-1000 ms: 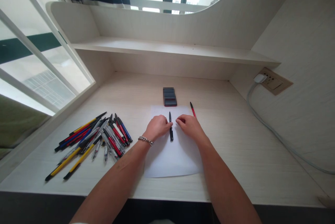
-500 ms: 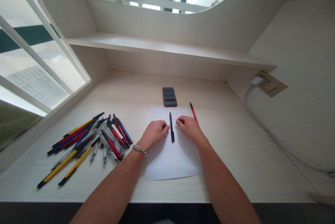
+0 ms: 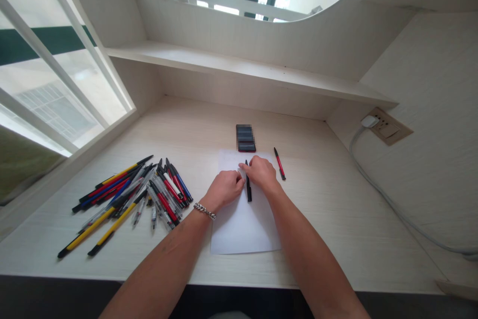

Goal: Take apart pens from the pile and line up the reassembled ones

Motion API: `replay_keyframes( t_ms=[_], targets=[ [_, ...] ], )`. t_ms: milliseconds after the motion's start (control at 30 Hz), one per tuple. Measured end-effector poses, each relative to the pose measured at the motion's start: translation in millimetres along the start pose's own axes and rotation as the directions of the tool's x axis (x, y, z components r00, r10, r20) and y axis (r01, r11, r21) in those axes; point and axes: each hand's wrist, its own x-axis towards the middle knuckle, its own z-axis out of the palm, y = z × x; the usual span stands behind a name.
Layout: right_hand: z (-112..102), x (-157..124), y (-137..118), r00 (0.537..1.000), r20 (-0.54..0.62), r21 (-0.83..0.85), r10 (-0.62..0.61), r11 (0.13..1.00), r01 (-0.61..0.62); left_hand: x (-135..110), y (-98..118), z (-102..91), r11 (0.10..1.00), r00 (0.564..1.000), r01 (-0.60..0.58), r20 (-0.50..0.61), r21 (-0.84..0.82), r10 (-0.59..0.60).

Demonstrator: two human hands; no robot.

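Observation:
A black pen (image 3: 249, 190) lies lengthwise on a white sheet of paper (image 3: 242, 233), its tip pointing away from me. My right hand (image 3: 261, 172) is over the pen's upper part, thumb and fingers closing around it from the right; the exact contact is partly hidden. To the pen's left rests my left hand (image 3: 226, 187), fingers curled in and thumb tip close against the pen's side, with nothing visible inside. A silver chain bracelet (image 3: 204, 211) is on the left wrist. Right of the paper lies a red and black pen (image 3: 280, 163).
A dark, pixelated phone-like object (image 3: 245, 138) lies beyond the paper. A loose heap of pens (image 3: 130, 192) in several colours covers the left of the desk. A shelf (image 3: 224, 67) runs along the back. On the right wall is a socket (image 3: 390, 127) with a plugged-in cable (image 3: 377, 184).
My right hand has moved left onto the black pen, uncovering the lower end of the red pen. My left hand stays beside the black pen. The whole view has shifted slightly.

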Motion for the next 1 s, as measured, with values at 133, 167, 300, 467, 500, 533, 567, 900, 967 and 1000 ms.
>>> replay_keyframes(
  t_ms=[133, 167, 300, 467, 500, 533, 567, 900, 967, 1000],
  targets=[
    [1.8, -0.3, -5.0, 0.999, -0.004, -0.016, 0.038, 0.999, -0.038, -0.4, 1.2, -1.1, 1.000, 1.000, 0.020, -0.004, -0.014, -0.020],
    [1.4, -0.8, -4.8, 0.999, -0.005, -0.012, 0.039, 0.999, -0.039, -0.5, 1.4, -1.4, 1.000, 1.000, 0.025, -0.001, -0.019, -0.025],
    [-3.1, -1.5, 5.1, 1.000, 0.010, 0.058, 0.019, 0.998, -0.019, -0.8, 1.0, -1.3, 0.999, 1.000, 0.012, -0.003, -0.051, -0.012],
    [-9.2, -3.4, 24.3, 0.999, 0.029, 0.457, -0.043, 0.889, 0.025, -0.1, 0.7, -1.3, 0.986, 0.999, -0.024, -0.039, -0.165, 0.017],
    [-9.8, -5.0, 26.1, 0.998, 0.046, 0.576, -0.050, 0.817, 0.014, 0.2, 1.4, -1.2, 0.978, 0.999, -0.025, -0.032, -0.209, 0.018],
    [-10.0, -7.2, 27.0, 0.997, 0.065, 0.687, -0.053, 0.727, -0.006, 0.4, 2.6, -0.6, 0.962, 1.000, -0.017, -0.013, -0.274, 0.014],
    [-9.9, -9.8, 26.9, 0.995, 0.085, 0.778, -0.055, 0.627, -0.032, 0.6, 4.1, 0.4, 0.934, 1.000, -0.006, 0.015, -0.358, 0.012],
    [-5.7, -26.8, 20.4, 0.982, 0.156, 0.982, -0.106, 0.124, -0.142, -1.7, 19.7, 17.2, 0.216, 0.969, 0.247, 0.237, -0.945, -0.073],
    [-5.9, -26.9, 19.7, 0.984, 0.143, 0.987, -0.105, 0.095, -0.133, -2.2, 19.7, 17.0, 0.181, 0.963, 0.266, 0.254, -0.947, -0.087],
    [-6.0, -26.8, 19.3, 0.986, 0.134, 0.988, -0.095, 0.087, -0.126, -2.3, 19.4, 16.7, 0.185, 0.963, 0.268, 0.254, -0.945, -0.093]
  ],
)
